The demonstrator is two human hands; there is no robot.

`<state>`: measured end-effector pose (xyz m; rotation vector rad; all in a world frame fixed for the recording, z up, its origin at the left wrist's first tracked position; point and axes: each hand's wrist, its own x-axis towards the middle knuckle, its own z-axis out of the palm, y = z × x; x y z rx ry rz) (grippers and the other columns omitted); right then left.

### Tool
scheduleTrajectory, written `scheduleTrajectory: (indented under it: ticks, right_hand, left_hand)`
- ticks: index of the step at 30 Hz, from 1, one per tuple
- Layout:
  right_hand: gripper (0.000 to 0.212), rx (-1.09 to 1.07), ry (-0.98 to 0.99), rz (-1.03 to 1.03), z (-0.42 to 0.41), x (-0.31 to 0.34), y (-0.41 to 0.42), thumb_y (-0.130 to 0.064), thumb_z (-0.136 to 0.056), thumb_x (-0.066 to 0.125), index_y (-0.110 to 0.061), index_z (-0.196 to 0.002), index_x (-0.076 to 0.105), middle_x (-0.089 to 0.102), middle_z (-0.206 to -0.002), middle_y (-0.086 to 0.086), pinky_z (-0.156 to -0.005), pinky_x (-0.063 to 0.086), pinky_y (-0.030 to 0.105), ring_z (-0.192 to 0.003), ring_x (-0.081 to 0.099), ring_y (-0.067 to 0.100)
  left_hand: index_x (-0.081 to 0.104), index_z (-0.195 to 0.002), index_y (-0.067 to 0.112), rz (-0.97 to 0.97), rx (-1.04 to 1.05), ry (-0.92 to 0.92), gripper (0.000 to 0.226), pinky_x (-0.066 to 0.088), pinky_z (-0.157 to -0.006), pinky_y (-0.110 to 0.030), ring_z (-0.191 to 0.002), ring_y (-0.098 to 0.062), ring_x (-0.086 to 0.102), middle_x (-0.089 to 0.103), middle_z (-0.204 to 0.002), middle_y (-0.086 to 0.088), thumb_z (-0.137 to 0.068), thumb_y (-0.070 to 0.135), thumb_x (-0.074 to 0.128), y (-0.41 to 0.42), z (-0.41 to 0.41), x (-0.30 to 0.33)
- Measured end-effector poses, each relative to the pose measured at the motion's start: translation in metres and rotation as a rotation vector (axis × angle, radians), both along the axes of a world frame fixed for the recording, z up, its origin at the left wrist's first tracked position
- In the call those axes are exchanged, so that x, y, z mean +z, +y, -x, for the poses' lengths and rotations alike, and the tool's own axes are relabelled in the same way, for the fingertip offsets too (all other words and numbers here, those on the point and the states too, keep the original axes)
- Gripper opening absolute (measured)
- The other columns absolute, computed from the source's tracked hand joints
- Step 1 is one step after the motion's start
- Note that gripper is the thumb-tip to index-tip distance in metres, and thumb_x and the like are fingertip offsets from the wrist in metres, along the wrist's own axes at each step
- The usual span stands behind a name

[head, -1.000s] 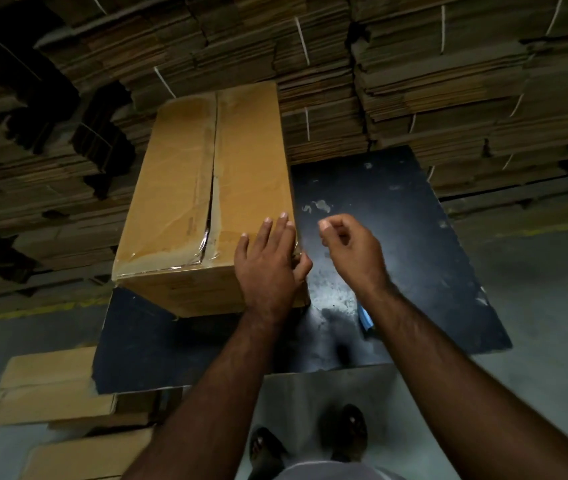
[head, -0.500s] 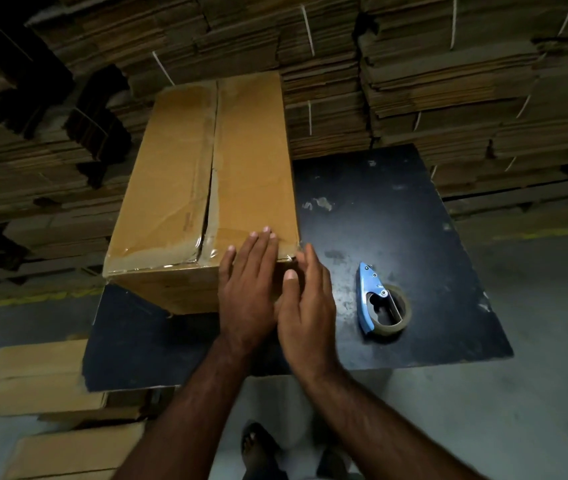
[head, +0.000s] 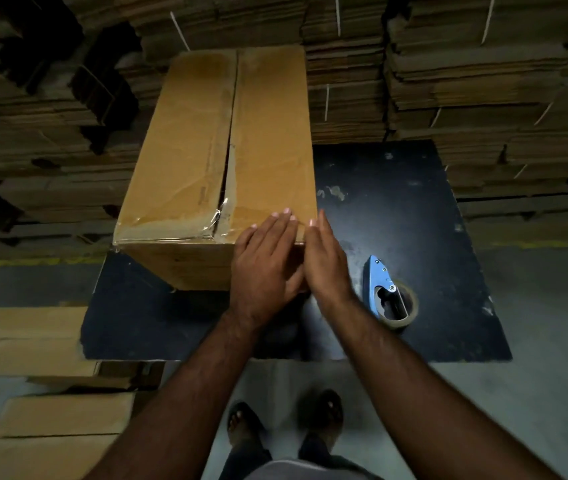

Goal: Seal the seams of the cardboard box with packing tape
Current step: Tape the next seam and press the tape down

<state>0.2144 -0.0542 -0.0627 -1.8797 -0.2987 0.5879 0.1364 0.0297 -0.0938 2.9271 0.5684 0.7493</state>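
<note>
The cardboard box (head: 220, 161) sits on the left part of my dark bench (head: 396, 209), its top seam running away from me with clear tape (head: 171, 225) wrinkled along the near edge. My left hand (head: 265, 265) lies flat with straight fingers over the box's near right corner, pressing on it. My right hand (head: 325, 265) stands just beside it, fingers straight, edge against that same corner, holding nothing. The blue tape dispenser (head: 388, 292) lies on the bench near my right wrist, untouched. Stacks of flattened cardboard (head: 483, 81) rise behind.

matt brown cardboard box (head: 220, 161) with glossy clear tape (head: 171, 226); scuffed matt black table (head: 414, 209)
</note>
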Motion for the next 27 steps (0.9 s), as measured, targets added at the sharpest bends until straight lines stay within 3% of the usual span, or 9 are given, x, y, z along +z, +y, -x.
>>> scheduleTrajectory:
  ticks: [2,4,7,11,14,16,19,23,27]
  right_hand:
    - [0.055,0.055,-0.004,0.048,-0.013,0.003,-0.003,-0.043,-0.107,0.033,-0.024,-0.158,0.025,0.037,-0.158,0.007,-0.109,0.028,0.024,-0.143,0.037,0.022]
    - [0.054,0.019,-0.179,0.048,-0.006,0.007,-0.014,-0.036,-0.107,0.037,-0.018,-0.157,0.026,0.042,-0.154,0.011,-0.106,0.031,0.022,-0.140,0.042,0.023]
    - [0.046,-0.063,-0.299,0.038,0.011,0.000,-0.021,-0.029,-0.106,0.042,-0.015,-0.149,0.045,0.062,-0.136,0.011,-0.089,0.037,0.014,-0.123,0.058,0.022]
    - [0.052,-0.057,-0.227,0.102,-0.005,-0.013,0.004,-0.039,-0.102,0.029,-0.019,-0.144,0.052,0.069,-0.122,0.013,-0.091,0.045,0.029,-0.113,0.063,0.030]
    - [0.049,0.015,-0.184,0.150,-0.026,-0.010,0.018,-0.036,-0.106,0.030,-0.017,-0.149,0.044,0.062,-0.134,0.015,-0.097,0.043,0.032,-0.123,0.057,0.032]
    - [0.054,0.055,-0.196,0.183,-0.034,-0.004,0.021,-0.035,-0.108,0.030,-0.014,-0.157,0.026,0.048,-0.148,0.018,-0.104,0.038,0.032,-0.134,0.048,0.033]
    - [0.061,0.059,-0.399,0.102,-0.015,-0.001,0.009,-0.035,-0.107,0.030,-0.009,-0.159,0.010,0.021,-0.164,0.011,-0.113,0.023,0.021,-0.149,0.026,0.024]
    - [0.065,0.128,-0.242,0.024,-0.002,-0.013,0.000,-0.048,-0.102,0.028,-0.029,-0.160,0.006,0.043,-0.154,0.011,-0.105,0.042,0.032,-0.131,0.051,0.030]
    - [0.059,0.217,-0.150,0.135,-0.030,-0.008,0.000,-0.046,-0.106,0.031,-0.024,-0.159,0.018,0.043,-0.153,0.016,-0.110,0.037,0.036,-0.136,0.046,0.032]
  left_hand:
    - [0.052,-0.144,0.011,-0.002,0.015,0.035,0.069,0.028,-0.117,-0.042,-0.143,-0.019,0.041,0.046,-0.154,-0.004,-0.084,0.042,0.064,-0.001,0.000,0.002]
    - [0.051,-0.145,0.012,0.001,0.007,0.056,0.070,0.027,-0.117,-0.041,-0.143,-0.019,0.040,0.045,-0.155,-0.004,-0.084,0.043,0.065,0.000,0.000,0.002]
    - [0.049,-0.146,0.012,0.012,0.003,0.072,0.071,0.024,-0.117,-0.040,-0.144,-0.019,0.039,0.044,-0.155,-0.004,-0.084,0.043,0.063,0.000,0.001,0.004]
    - [0.049,-0.146,0.011,0.023,-0.025,0.084,0.072,0.026,-0.118,-0.042,-0.144,-0.020,0.039,0.044,-0.155,-0.005,-0.083,0.045,0.057,0.001,0.003,0.005]
    - [0.050,-0.145,0.012,0.021,-0.037,0.078,0.071,0.029,-0.116,-0.044,-0.143,-0.019,0.040,0.045,-0.154,-0.004,-0.082,0.043,0.059,0.004,0.004,0.005]
    - [0.051,-0.145,0.012,0.016,-0.047,0.068,0.071,0.029,-0.116,-0.043,-0.142,-0.020,0.042,0.045,-0.154,-0.004,-0.081,0.040,0.061,0.005,0.005,0.006]
    - [0.050,-0.145,0.011,0.024,-0.064,0.069,0.070,0.030,-0.115,-0.044,-0.144,-0.020,0.040,0.044,-0.155,-0.005,-0.082,0.040,0.056,0.004,0.006,0.008]
    - [0.046,-0.148,0.011,0.054,-0.119,0.076,0.075,0.027,-0.117,-0.046,-0.147,-0.019,0.034,0.040,-0.157,-0.004,-0.076,0.033,0.050,0.005,0.010,0.008]
    - [0.046,-0.149,0.013,0.047,-0.157,0.087,0.062,0.025,-0.117,-0.042,-0.146,-0.019,0.035,0.041,-0.157,-0.003,-0.091,0.034,0.042,0.008,0.012,0.016]
